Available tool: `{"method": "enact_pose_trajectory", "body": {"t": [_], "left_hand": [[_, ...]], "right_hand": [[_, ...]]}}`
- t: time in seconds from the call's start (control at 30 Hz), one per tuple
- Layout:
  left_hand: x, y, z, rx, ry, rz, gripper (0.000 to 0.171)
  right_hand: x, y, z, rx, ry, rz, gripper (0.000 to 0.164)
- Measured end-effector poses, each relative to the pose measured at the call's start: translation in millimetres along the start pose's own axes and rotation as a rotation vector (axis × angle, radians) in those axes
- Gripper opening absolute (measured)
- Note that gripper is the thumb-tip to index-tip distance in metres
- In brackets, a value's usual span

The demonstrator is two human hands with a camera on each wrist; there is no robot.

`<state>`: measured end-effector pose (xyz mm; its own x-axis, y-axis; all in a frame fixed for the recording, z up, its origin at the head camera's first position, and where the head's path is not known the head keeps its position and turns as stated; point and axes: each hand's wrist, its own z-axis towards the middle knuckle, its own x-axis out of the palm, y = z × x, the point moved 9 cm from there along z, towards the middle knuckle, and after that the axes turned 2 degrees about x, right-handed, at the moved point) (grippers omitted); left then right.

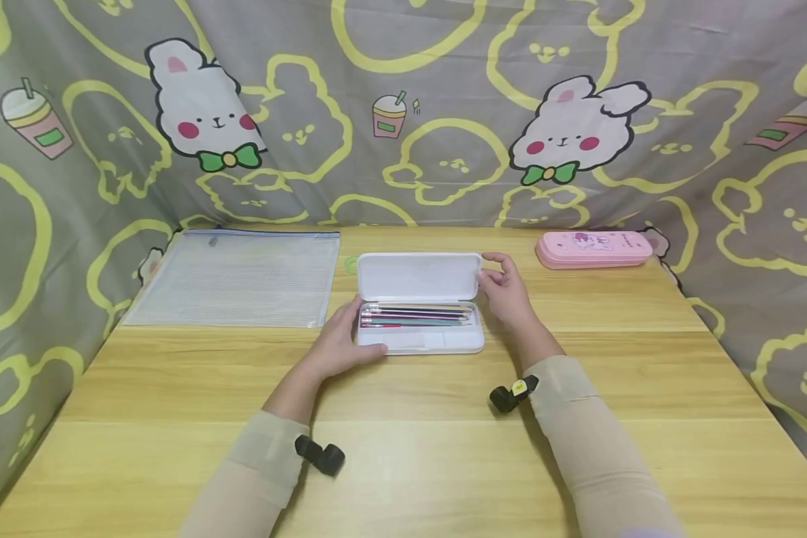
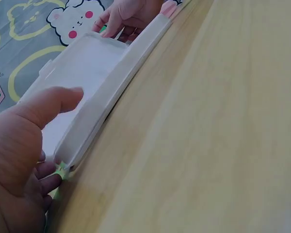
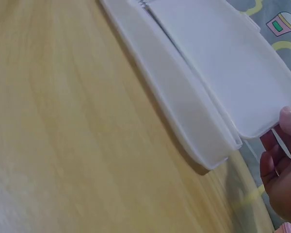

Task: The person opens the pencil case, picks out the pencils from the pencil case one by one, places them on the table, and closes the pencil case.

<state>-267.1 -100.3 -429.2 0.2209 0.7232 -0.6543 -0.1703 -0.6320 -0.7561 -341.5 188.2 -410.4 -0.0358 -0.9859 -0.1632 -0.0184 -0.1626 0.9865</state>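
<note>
A white pencil case (image 1: 420, 341) lies open on the table in the head view, its lid (image 1: 418, 277) raised at the back. Several pencils (image 1: 417, 315) lie side by side in its rear compartment; a pale block, perhaps an eraser, sits in the front one. My left hand (image 1: 339, 340) holds the case's left end, thumb at the front edge and fingers round the side. The right hand (image 1: 507, 295) pinches the lid's right edge between thumb and fingers. In the right wrist view, the thumb (image 3: 287, 118) presses the lid's inner rim.
A translucent mesh zip pouch (image 1: 235, 280) lies flat at the back left. At the back right is a closed pink pencil case (image 1: 595, 249). A green ring-shaped piece (image 1: 351, 265) shows behind the white case. Patterned cloth (image 1: 444, 97) hangs behind the wooden table (image 1: 403, 463).
</note>
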Motion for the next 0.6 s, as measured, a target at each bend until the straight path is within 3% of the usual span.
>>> {"method": "enact_pose_trajectory", "body": {"t": [0.2,0.6], "left_hand": [[-2.6,-1.5,3.7,0.005,-0.03,0.01,0.119],[-0.5,1.9,8.9,-0.002,-0.004,0.047,0.121]], "right_hand": [[2,-1,3,0.006,-0.014,0.007,0.039],[3,-11,9,0.019,-0.033,-0.103,0.047]]}}
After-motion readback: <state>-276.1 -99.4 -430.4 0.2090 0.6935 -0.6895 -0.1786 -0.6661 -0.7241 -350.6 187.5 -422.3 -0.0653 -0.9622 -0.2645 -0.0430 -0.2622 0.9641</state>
